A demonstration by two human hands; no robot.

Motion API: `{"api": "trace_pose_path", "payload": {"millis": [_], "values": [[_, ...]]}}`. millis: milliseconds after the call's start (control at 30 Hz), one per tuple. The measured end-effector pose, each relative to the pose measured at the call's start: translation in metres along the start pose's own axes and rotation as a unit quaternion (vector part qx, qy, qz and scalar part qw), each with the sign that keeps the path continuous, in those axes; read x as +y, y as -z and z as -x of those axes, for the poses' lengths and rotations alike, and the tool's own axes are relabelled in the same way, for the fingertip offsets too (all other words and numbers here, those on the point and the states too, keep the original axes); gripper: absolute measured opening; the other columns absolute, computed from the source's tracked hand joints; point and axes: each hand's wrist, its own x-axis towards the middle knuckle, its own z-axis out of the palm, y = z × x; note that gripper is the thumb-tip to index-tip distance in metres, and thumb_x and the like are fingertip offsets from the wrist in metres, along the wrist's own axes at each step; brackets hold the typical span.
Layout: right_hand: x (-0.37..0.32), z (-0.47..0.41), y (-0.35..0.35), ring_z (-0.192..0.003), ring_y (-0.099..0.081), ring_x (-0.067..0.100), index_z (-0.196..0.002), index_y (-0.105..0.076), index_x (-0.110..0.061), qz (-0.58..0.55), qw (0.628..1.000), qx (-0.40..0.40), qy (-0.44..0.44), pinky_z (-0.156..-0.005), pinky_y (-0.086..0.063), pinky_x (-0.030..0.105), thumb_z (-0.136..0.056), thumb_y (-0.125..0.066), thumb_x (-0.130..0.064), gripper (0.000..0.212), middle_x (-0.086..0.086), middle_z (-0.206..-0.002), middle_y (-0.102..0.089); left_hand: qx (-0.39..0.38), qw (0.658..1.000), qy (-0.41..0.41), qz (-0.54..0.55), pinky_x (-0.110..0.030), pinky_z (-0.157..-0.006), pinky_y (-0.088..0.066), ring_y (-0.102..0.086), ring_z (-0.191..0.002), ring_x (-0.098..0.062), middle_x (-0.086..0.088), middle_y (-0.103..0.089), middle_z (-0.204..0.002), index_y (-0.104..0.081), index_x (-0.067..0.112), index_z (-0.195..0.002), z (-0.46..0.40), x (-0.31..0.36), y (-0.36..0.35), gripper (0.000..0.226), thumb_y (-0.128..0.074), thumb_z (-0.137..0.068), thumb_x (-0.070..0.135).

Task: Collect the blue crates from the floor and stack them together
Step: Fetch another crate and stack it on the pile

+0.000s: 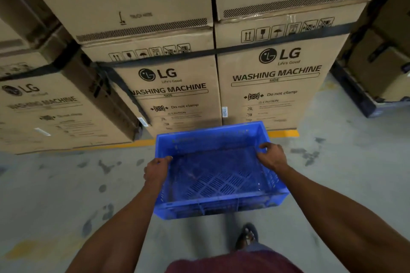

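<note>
I hold one blue plastic crate [218,175] in front of me, above the grey concrete floor. It is empty, with a slotted bottom and perforated side walls. My left hand [156,170] grips the rim of its left wall, fingers curled over the edge. My right hand [271,156] grips the rim of its right wall near the far corner. No other blue crate shows in this view.
Tall stacked cardboard washing-machine boxes [273,77] stand close ahead, bound with a black strap. More boxes [44,106] rise on the left and boxes on a dark pallet [359,99] on the right. A yellow floor line [282,133] runs along their base. My sandalled foot [247,236] is below the crate.
</note>
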Motion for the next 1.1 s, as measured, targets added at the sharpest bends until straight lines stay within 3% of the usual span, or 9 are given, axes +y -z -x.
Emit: {"api": "trace_pose_path", "payload": {"millis": [133, 300, 433, 567, 700, 767, 867, 967, 1100], "values": [[-0.017, -0.036, -0.005, -0.100, -0.065, 0.029, -0.112, -0.071, -0.031, 0.008, 1.000, -0.008, -0.007, -0.091, -0.055, 0.035, -0.073, -0.074, -0.036, 0.039, 0.004, -0.085, -0.064, -0.012, 1.000, 0.003, -0.013, -0.052, -0.098, -0.051, -0.064, -0.102, -0.040, -0.019, -0.071, -0.108, -0.074, 0.014, -0.096, -0.046, 0.045, -0.008, 0.078, -0.050, -0.058, 0.077], [0.011, -0.085, -0.042, -0.076, -0.070, 0.032, -0.105, -0.072, -0.031, -0.016, 0.999, 0.008, -0.040, -0.082, -0.060, 0.038, -0.058, -0.065, -0.054, 0.053, 0.017, -0.094, -0.071, -0.054, 0.996, -0.010, -0.067, -0.052, -0.098, -0.051, -0.064, -0.104, -0.039, -0.020, -0.070, -0.113, -0.070, 0.013, -0.097, -0.111, 0.061, -0.031, 0.079, -0.046, -0.063, 0.080], [-0.004, -0.059, -0.050, -0.119, -0.057, 0.036, -0.110, -0.075, -0.018, 0.016, 0.999, 0.022, -0.022, -0.106, -0.045, 0.039, -0.069, -0.075, -0.034, 0.044, 0.021, -0.117, -0.065, -0.098, 0.994, 0.004, -0.043, -0.046, -0.103, -0.052, -0.064, -0.116, -0.037, -0.013, -0.070, -0.125, -0.074, 0.021, -0.108, -0.123, 0.061, -0.037, 0.055, -0.063, -0.076, 0.063], [-0.012, -0.034, -0.055, -0.132, -0.045, 0.044, -0.139, -0.057, -0.018, 0.064, 0.998, 0.000, -0.021, -0.111, -0.040, 0.044, -0.074, -0.074, -0.023, 0.068, 0.025, -0.148, -0.038, -0.081, 0.992, -0.061, -0.070, -0.033, -0.080, -0.050, -0.067, -0.098, -0.030, -0.013, -0.069, -0.118, -0.069, 0.015, -0.118, -0.111, 0.043, -0.027, 0.040, -0.079, -0.084, 0.033], [-0.006, 0.027, -0.083, -0.149, -0.024, 0.040, -0.141, -0.056, -0.029, 0.221, 0.971, -0.049, 0.076, -0.118, -0.027, 0.053, -0.083, -0.071, -0.041, 0.061, 0.016, -0.163, -0.026, -0.093, 0.930, -0.207, -0.290, -0.045, -0.099, -0.052, -0.060, -0.124, -0.035, -0.014, -0.057, -0.141, -0.067, 0.029, -0.128, -0.086, -0.006, -0.023, 0.058, -0.068, -0.078, 0.059], [0.010, 0.049, -0.098, -0.153, -0.019, 0.033, -0.135, -0.061, -0.038, 0.267, 0.953, -0.095, 0.111, -0.119, -0.018, 0.058, -0.095, -0.052, -0.053, 0.043, 0.001, -0.157, -0.041, -0.156, 0.880, -0.271, -0.359, -0.041, -0.099, -0.049, -0.065, -0.115, -0.033, -0.009, -0.067, -0.123, -0.073, 0.028, -0.116, -0.067, -0.034, -0.028, 0.065, -0.041, -0.081, 0.072], [0.024, 0.058, -0.097, -0.152, -0.022, 0.032, -0.144, -0.051, -0.044, 0.323, 0.928, -0.134, 0.128, -0.120, -0.016, 0.057, -0.095, -0.016, -0.061, 0.062, -0.008, -0.144, -0.057, -0.183, 0.820, -0.314, -0.442, -0.045, -0.111, -0.035, -0.063, -0.119, -0.028, -0.006, -0.070, -0.118, -0.068, 0.030, -0.127, -0.048, -0.063, -0.033, 0.085, -0.008, -0.085, 0.072], [0.024, 0.038, -0.081, -0.145, -0.038, 0.029, -0.141, -0.053, -0.043, 0.374, 0.905, -0.139, 0.145, -0.118, -0.023, 0.051, -0.087, -0.002, -0.068, 0.078, -0.002, -0.138, -0.062, -0.174, 0.810, -0.342, -0.442, -0.044, -0.101, -0.046, -0.066, -0.114, -0.030, -0.005, -0.072, -0.117, -0.063, 0.031, -0.134, -0.035, -0.070, -0.034, 0.067, -0.020, -0.092, 0.060], [0.026, -0.016, -0.060, -0.122, -0.062, 0.023, -0.137, -0.054, -0.045, 0.370, 0.904, -0.149, 0.154, -0.110, -0.038, 0.048, -0.102, -0.043, -0.049, 0.037, -0.003, -0.133, -0.065, -0.177, 0.816, -0.359, -0.418, -0.044, -0.092, -0.052, -0.068, -0.112, -0.032, -0.006, -0.071, -0.125, -0.057, 0.031, -0.143, -0.007, -0.067, -0.050, 0.045, -0.054, -0.097, 0.029]]}}
